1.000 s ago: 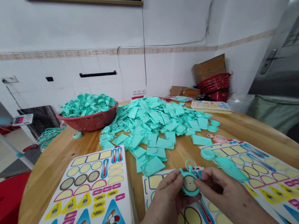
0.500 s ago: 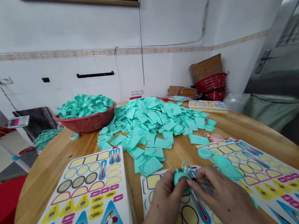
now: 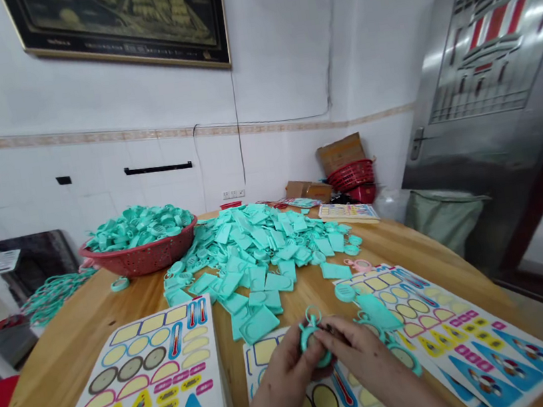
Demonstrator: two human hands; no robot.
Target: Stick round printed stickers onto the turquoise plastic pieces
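My left hand (image 3: 290,364) grips a small round turquoise plastic case (image 3: 308,335) with a loop ring (image 3: 313,314) standing up from its top. My right hand (image 3: 362,351) is closed, its thumb and fingertips meeting the front of the case. Between the right fingers a slim dark tool (image 3: 339,333) shows in part; its kind is hidden. Below both hands lies a sheet of printed stickers (image 3: 324,403). Beside the right wrist are another round turquoise case (image 3: 405,357) and a flat turquoise plate (image 3: 378,312).
A heap of turquoise plates (image 3: 256,239) covers the middle of the round wooden table (image 3: 127,296). At back left stands a red basket (image 3: 144,253) full of turquoise rings. Sticker sheets lie in a left stack (image 3: 171,352) and a right stack (image 3: 449,320). A pink piece (image 3: 360,265) lies near the right stack.
The camera view has tilted up and turned right, so the scene sits lower and further left. My fingers stay on the round case, with my right hand closer over it.
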